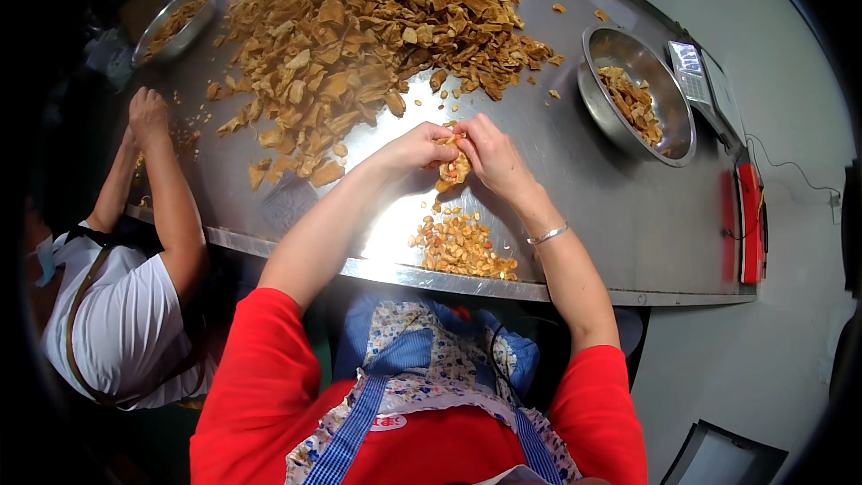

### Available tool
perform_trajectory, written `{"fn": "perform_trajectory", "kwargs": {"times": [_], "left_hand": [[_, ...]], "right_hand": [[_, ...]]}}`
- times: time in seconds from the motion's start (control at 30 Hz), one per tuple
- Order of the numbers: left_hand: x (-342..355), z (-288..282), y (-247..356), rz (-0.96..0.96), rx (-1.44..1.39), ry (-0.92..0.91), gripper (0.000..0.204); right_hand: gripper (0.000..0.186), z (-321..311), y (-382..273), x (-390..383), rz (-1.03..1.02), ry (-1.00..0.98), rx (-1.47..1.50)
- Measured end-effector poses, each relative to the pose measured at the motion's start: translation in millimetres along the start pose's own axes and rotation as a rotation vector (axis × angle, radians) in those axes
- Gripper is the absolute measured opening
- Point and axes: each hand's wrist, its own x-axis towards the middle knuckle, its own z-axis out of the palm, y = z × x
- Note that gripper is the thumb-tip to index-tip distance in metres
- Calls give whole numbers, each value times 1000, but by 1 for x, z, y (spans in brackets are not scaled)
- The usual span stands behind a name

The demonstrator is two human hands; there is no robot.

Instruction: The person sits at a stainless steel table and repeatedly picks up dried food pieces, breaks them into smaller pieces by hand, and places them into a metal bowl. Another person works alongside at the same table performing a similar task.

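My left hand (pixel 418 147) and my right hand (pixel 492 154) meet over the metal table (pixel 593 216), fingers pinched together. Between them is a split, yellow-brown dried piece (pixel 453 171) with pale seed-like bits showing inside. Both hands grip its upper part, and its lower end hangs free. Just below, near the table's front edge, lies a small pile of loose yellow seed-like pieces (pixel 463 248). Beyond my hands spreads a large heap of flat, dried brown pieces (pixel 359 36). What kind of food these are, I cannot tell.
At right stands a steel bowl (pixel 597 94) partly filled with dried pieces, beside a scale (pixel 690 72). Another steel bowl (pixel 199 25) is at far left. A co-worker's hands (pixel 149 115) are at the table's left end. A red object (pixel 751 223) borders the right edge.
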Motion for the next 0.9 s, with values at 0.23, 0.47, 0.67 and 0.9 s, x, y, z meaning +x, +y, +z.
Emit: {"fn": "perform_trajectory", "kwargs": {"times": [0.23, 0.47, 0.67, 0.9], "left_hand": [[-1, 3, -3, -38, -188, -36, 14], [-2, -4, -1, -78, -323, -178, 11], [-9, 7, 17, -63, -455, 156, 9], [-3, -6, 7, 43, -556, 392, 7]], "right_hand": [[12, 4, 0, -2, -25, -24, -127], [10, 4, 2, -2, -21, 47, -74], [6, -12, 13, 2, 327, 317, 299], [15, -27, 2, -4, 351, -715, 463]]}}
